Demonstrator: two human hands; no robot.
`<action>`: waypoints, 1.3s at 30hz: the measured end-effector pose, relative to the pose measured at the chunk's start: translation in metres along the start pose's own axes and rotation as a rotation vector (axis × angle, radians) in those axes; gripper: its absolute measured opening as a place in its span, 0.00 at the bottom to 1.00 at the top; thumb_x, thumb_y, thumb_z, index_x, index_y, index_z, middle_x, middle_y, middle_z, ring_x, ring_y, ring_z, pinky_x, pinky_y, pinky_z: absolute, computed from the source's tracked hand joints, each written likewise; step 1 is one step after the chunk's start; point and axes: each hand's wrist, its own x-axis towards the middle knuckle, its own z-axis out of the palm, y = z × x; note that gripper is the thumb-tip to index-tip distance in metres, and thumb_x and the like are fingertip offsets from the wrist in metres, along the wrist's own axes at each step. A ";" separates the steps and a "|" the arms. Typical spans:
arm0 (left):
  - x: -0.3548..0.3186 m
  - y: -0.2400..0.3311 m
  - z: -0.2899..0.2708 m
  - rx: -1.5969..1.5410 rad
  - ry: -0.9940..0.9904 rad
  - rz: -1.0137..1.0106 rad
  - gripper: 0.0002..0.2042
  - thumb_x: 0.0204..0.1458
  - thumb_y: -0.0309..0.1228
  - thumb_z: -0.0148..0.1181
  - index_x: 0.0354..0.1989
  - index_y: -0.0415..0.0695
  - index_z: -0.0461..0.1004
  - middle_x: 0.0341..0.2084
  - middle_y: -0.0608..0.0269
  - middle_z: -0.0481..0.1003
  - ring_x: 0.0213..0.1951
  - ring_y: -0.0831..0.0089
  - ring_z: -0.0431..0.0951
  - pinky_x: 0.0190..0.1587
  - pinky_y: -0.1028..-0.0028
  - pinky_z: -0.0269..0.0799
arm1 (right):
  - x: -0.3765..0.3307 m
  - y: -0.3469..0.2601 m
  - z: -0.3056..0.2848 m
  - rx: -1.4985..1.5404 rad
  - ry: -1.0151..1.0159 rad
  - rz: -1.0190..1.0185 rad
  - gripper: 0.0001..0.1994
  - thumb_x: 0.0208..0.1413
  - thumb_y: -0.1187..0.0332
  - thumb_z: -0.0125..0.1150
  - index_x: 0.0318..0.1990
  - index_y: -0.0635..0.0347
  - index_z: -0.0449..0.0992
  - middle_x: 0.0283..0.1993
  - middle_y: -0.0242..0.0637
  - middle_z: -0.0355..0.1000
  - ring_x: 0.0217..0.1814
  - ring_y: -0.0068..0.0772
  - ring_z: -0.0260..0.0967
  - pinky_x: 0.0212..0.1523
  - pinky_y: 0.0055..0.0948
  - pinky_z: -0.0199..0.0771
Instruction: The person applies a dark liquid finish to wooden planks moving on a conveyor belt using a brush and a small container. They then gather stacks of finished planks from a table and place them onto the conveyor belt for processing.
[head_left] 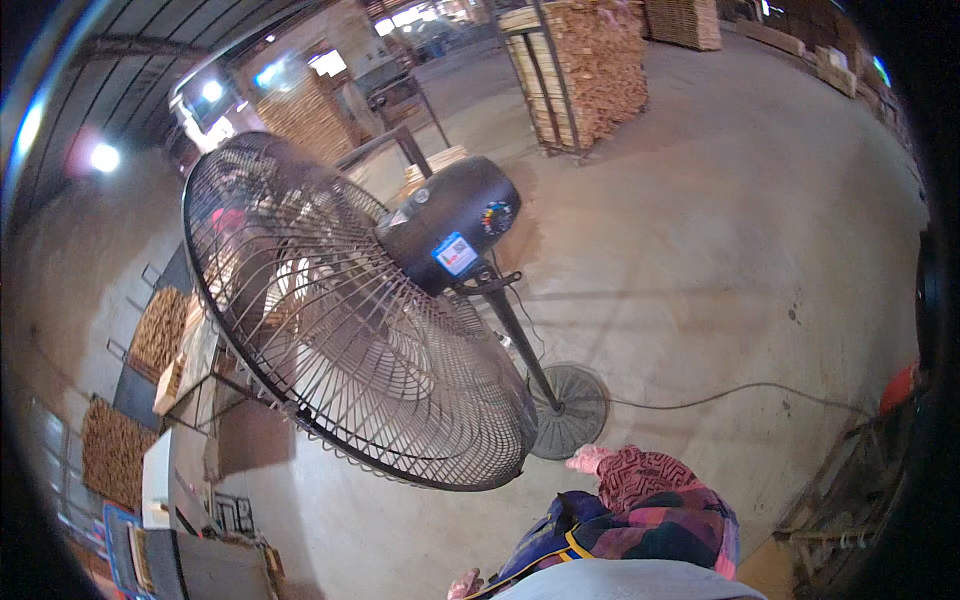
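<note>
A large black pedestal fan (370,330) stands tilted in the view, its wire cage filling the left middle. Its dark motor housing (450,215) carries a round coloured dial and a label. A thin pole (525,345) runs down to a ribbed round base (572,430). My right hand (588,459), below a patterned reddish sleeve, is closest to that base, fingers extended and nothing visible in them. At the lower edge, only part of my left hand (466,584) shows, fingers loosely apart, with no object seen in it.
A cable (700,400) trails over the concrete floor (720,290) from the fan base to the right. Tall stacks of wood strips (590,75) stand at the back. More wood bundles (115,450) and a bench lie left. A wooden frame (835,500) stands at the right.
</note>
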 end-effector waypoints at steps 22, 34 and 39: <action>-0.104 0.062 0.221 -1.128 0.572 -0.702 0.28 0.55 0.57 0.50 0.56 0.52 0.79 0.59 0.57 0.74 0.59 0.56 0.74 0.61 0.55 0.68 | 0.008 -0.221 0.098 -0.962 -0.645 -1.112 0.08 0.57 0.63 0.55 0.35 0.53 0.79 0.31 0.45 0.79 0.36 0.50 0.78 0.36 0.46 0.77; -0.424 0.206 0.415 -1.974 0.683 -1.782 0.30 0.58 0.58 0.47 0.57 0.49 0.77 0.57 0.52 0.76 0.61 0.50 0.72 0.62 0.55 0.67 | -0.249 -0.368 0.365 -1.228 -1.092 -1.267 0.13 0.56 0.56 0.60 0.35 0.55 0.81 0.31 0.38 0.81 0.30 0.35 0.79 0.33 0.40 0.77; -0.394 0.314 0.427 -1.952 0.966 -2.141 0.30 0.57 0.58 0.49 0.55 0.46 0.78 0.56 0.49 0.75 0.60 0.51 0.73 0.62 0.56 0.67 | -0.306 -0.378 0.495 -1.485 -1.386 -1.566 0.16 0.58 0.54 0.59 0.41 0.56 0.82 0.34 0.36 0.83 0.31 0.32 0.79 0.34 0.37 0.76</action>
